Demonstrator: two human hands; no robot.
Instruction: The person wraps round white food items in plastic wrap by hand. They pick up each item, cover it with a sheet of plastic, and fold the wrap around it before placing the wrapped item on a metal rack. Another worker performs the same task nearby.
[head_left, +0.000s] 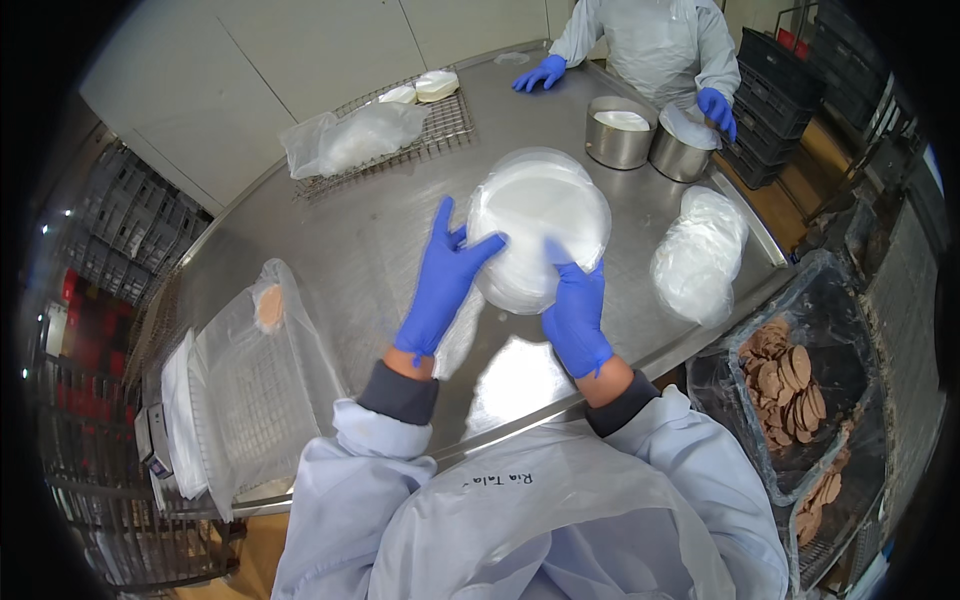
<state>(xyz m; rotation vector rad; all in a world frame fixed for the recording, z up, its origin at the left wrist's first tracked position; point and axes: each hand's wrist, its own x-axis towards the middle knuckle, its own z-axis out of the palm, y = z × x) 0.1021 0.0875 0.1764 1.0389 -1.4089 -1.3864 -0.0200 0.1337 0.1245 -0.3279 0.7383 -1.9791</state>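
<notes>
Above the steel table (360, 247), a stack of round clear plastic sheets (544, 202) is between my two blue-gloved hands. My left hand (450, 277) holds its left edge, the thumb lying on top and the index finger pointing away from it. My right hand (577, 307) grips the lower right edge; its thumb is blurred over the top sheet. Fingers beneath the stack are hidden. Right of the stack, a crumpled bundle in clear plastic (701, 255) lies on the table.
Opposite, a co-worker (652, 45) has gloved hands near two steel pots (619, 133). A wire rack (450, 120) bears plastic-wrapped items. At left, one pale patty (270, 306) rests on a plastic-lined tray (255, 405). Brown patties (784, 382) fill part of a plastic-lined crate (817, 469) at right.
</notes>
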